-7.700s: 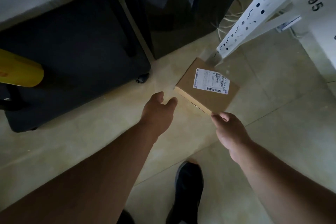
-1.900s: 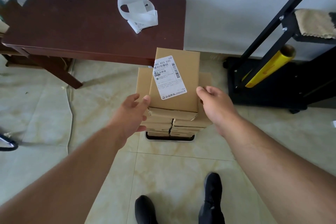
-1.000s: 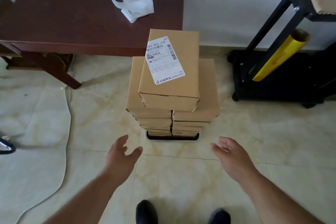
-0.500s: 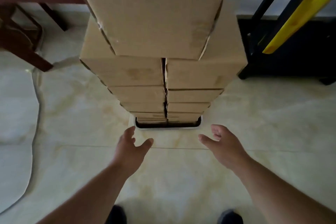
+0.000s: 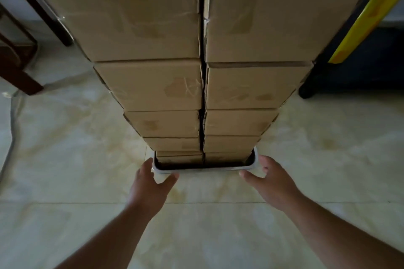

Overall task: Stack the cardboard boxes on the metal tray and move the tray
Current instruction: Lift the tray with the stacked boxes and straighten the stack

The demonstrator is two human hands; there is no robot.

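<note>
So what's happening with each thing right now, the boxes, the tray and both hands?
Brown cardboard boxes: stacked in two side-by-side columns on the tray.
Shallow metal tray: on the tiled floor, loaded, not lifted.
Left hand: open, fingers at the tray's left corner.
Right hand: open, fingers at the tray's right corner.
Yellow roll: leaning, slanted, behind the stack.

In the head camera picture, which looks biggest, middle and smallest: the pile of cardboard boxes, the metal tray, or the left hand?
1. Pile of cardboard boxes, biggest by far.
2. Metal tray and left hand look alike; the hand is nearer the camera, so unsure.
</note>
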